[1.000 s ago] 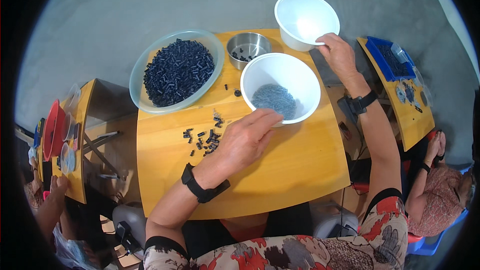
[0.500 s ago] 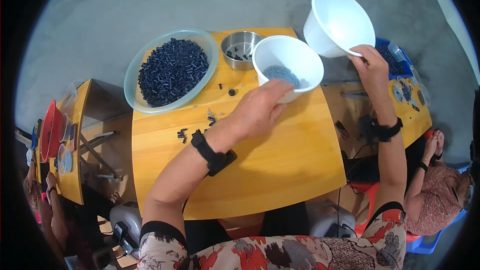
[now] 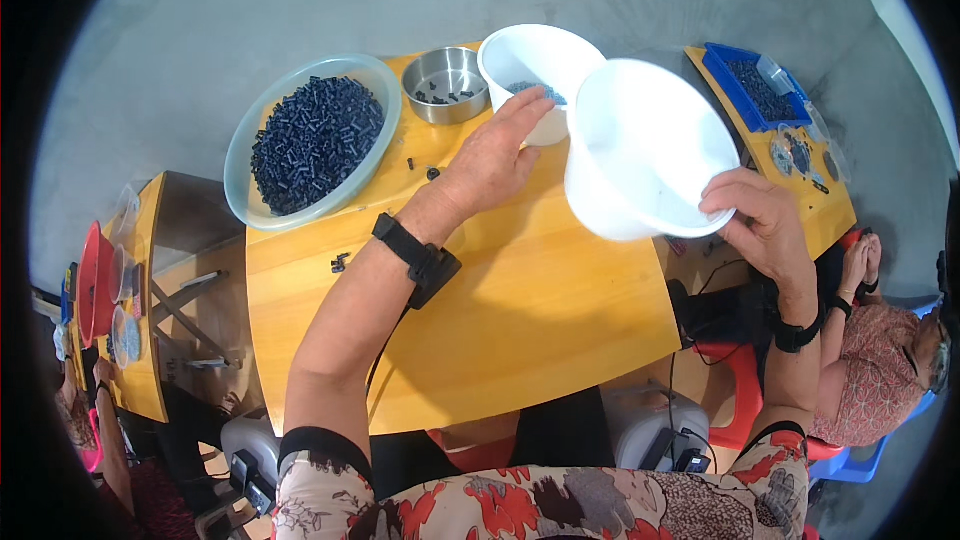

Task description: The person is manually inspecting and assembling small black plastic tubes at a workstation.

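Observation:
At the far part of the table stands a white plastic tub (image 3: 552, 126) with small grey-blue pieces (image 3: 535, 90) inside. My left hand (image 3: 498, 152) is on its near rim, fingers reaching over the edge and thumb outside. My right hand (image 3: 760, 212) grips the right rim of a second white tub (image 3: 640, 155), raised and tilted over the table's right side; its visible inside is bare. To the left, a large translucent bowl (image 3: 238, 172) is heaped with short black plastic parts (image 3: 315, 145). Between bowl and tub sits a steel bowl (image 3: 445, 112) with a few black pieces.
Loose black bits (image 3: 340, 262) lie on the yellow table (image 3: 520, 340), with a round black piece (image 3: 432, 173) farther back. Other people sit at side tables: a blue tray (image 3: 745, 90) stands on the right one, a red basin (image 3: 97, 280) on the left.
My right hand has lowered the raised tub toward me, beside the other one. My left hand and the standing tub have moved away from me. The view has shifted slightly.

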Demonstrator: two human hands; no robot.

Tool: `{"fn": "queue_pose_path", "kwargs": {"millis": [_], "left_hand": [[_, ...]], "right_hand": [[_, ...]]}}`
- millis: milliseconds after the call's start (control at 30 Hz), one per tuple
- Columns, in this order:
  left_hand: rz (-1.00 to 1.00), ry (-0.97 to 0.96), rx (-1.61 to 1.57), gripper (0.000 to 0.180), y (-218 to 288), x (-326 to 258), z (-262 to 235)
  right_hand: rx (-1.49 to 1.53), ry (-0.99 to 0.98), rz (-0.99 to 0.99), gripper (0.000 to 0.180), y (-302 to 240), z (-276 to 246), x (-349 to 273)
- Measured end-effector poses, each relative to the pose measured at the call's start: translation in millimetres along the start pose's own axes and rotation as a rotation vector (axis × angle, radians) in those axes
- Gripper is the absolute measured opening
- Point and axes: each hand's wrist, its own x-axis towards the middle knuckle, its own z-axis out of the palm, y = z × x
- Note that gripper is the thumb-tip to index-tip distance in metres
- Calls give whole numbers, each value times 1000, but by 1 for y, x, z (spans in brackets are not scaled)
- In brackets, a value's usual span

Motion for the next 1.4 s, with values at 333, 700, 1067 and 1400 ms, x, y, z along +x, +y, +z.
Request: {"fn": "queue_pose_path", "kwargs": {"millis": [333, 700, 1067, 1400], "left_hand": [[-187, 29, -170, 43, 44, -37, -38], [-541, -8, -305, 37, 124, -176, -88], [-714, 82, -488, 28, 141, -264, -81], [-754, 253, -716, 23, 131, -282, -77]], "right_hand": [[5, -182, -59, 13, -10, 38, 4], [-12, -92, -181, 14, -15, 91, 24], [-125, -58, -166, 21, -22, 106, 37], [-204, -86, -33, 32, -88, 73, 34]]}}
